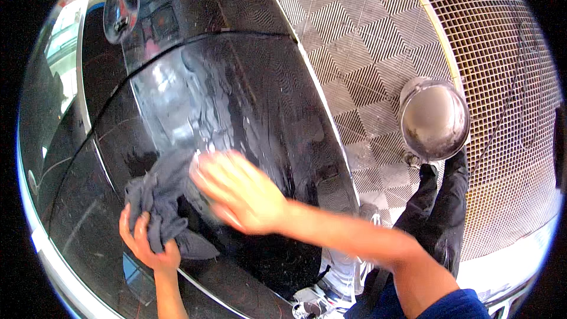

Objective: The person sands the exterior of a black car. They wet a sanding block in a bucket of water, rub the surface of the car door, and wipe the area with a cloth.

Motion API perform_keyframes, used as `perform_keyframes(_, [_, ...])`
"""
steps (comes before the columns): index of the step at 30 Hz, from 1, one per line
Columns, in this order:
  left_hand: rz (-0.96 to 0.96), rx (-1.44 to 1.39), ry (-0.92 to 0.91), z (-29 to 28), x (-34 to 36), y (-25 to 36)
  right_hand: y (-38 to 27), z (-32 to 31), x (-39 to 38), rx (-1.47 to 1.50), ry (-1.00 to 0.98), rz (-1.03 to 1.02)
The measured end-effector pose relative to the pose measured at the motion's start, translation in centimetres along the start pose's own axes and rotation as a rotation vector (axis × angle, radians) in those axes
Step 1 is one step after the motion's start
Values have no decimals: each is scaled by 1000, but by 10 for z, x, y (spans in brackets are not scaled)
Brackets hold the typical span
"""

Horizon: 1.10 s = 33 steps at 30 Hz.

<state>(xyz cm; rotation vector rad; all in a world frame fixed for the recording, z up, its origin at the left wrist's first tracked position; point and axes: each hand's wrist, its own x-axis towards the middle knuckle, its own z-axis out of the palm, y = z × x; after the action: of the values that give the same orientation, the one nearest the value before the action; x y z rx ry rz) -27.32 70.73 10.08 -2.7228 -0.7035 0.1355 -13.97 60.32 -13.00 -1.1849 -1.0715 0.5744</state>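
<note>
My left hand (147, 242) grips a bunched dark grey cloth (162, 192) with the fingers curled round its edge. The cloth lies against the side of a glossy black car (266, 118), just below the window line. My right hand (242, 192), smeared by motion, lies against the door panel beside the cloth, fingers pointing up and left. Whether anything is under its palm or fingers is hidden. Wet, whitish streaks (204, 103) run over the panel ahead of my right hand.
A round bucket (407, 97) stands on the patterned tile floor (360, 77) at the right, near my dark-trousered legs (440, 212). Beyond it runs a floor grating (502, 112). A door handle (121, 9) protrudes from the car at the far left.
</note>
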Motion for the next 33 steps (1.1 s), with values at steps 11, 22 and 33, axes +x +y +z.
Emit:
perform_keyframes(11, [-153,-7,203,6,-11,3,-51,23,-119,83,-242,39])
perform_keyframes(22, [-240,-92,326,1,2,7,-84,20,-71,-12,-263,40])
perform_keyframes(33, [-631,77,206,-48,-167,105,-94,32,95,-440,-155,-113])
